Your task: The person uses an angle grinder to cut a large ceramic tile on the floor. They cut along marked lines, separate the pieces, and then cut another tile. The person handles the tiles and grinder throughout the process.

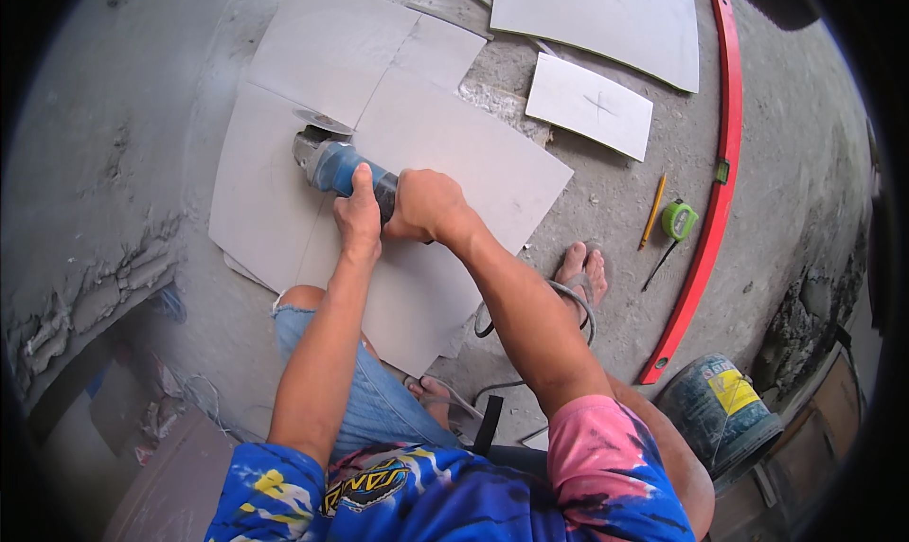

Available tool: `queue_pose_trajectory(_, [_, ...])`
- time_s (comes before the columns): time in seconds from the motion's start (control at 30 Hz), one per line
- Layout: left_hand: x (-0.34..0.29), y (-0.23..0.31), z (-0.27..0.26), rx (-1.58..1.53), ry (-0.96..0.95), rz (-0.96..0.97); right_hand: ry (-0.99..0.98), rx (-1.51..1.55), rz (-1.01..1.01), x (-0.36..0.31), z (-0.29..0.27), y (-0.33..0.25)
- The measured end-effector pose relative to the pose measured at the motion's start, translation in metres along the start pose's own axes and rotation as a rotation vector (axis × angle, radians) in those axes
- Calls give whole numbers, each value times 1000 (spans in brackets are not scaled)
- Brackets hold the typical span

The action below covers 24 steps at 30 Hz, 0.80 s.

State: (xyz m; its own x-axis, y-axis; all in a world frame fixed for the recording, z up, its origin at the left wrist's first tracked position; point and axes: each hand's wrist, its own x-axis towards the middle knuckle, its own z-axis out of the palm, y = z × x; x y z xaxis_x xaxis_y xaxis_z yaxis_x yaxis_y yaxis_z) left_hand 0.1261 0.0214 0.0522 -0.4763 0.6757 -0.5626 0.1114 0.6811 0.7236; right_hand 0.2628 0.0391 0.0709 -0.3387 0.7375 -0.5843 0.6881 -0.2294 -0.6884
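Observation:
A blue angle grinder [333, 163] is in both my hands, over a large pale tile [454, 154]. Its thin cutting disc [324, 121] is at the far end, close to a straight line running across the tile; whether the disc touches the surface I cannot tell. My left hand [358, 215] is closed round the grinder's body, thumb on top. Behind it, my right hand [423, 204] wraps the dark rear end of the tool. The grey cord [589, 326] loops near my right foot.
To the right lie a small marked tile [592, 105], a larger tile [601, 21], a yellow pencil [653, 211], a green tape measure [678, 220] and a long red spirit level [727, 135]. A dirty bucket [717, 414] lies at lower right. Broken concrete [95, 296] edges the left.

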Motion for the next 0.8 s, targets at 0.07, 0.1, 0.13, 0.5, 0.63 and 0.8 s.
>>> queue_pose_trajectory(0.07, [1, -1, 0, 2, 2, -7, -6, 7, 1, -1, -1, 0])
queue_pose_trajectory(0.1, [1, -1, 0, -2, 3, -10, -13, 11, -3, 1, 0, 1])
queue_pose_trajectory(0.13, [1, -1, 1, -6, 4, -13, -20, 15, -7, 2, 0, 2])
queue_pose_trajectory(0.5, [4, -4, 0, -34, 3, 0, 24, 11, 7, -1, 0, 0])
queue_pose_trajectory(0.63, [5, -6, -1, -32, -5, -5, 23, 15, 18, -1, 0, -1])
queue_pose_trajectory(0.8, [4, -4, -2, -25, -16, 4, 6, 22, 2, 2, 2, 2])
